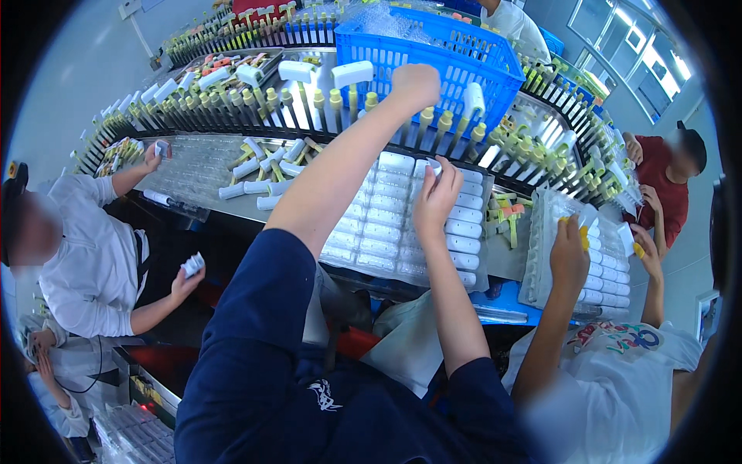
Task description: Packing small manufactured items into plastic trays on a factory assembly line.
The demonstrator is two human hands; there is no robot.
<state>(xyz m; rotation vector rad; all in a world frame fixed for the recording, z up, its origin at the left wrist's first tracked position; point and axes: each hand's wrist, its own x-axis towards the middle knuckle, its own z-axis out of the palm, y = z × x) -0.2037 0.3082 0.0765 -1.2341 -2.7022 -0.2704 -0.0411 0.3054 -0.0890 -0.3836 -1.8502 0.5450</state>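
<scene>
My left hand [417, 83] reaches far over the curved rack of upright pegs [334, 108], in front of the blue crate. It is closed, seen from its back, and whatever its fingers hold is hidden. Nearer to me, my right hand [437, 199] is over a clear plastic tray [402, 267] lined with rows of white plastic housings [380, 232]. Its thumb and fingers close on a white plastic housing [424, 168] at the tray's far end. Left of my left wrist, another white piece [352, 73] sits on top of a peg.
A blue crate [464, 54] with clear wrap stands behind the rack. Loose white pieces [267, 166] lie to the left, yellow-green clips [506, 216] to the right. Co-workers stand at both sides; a gloved co-worker's hand [570, 251] is over a second tray [539, 251].
</scene>
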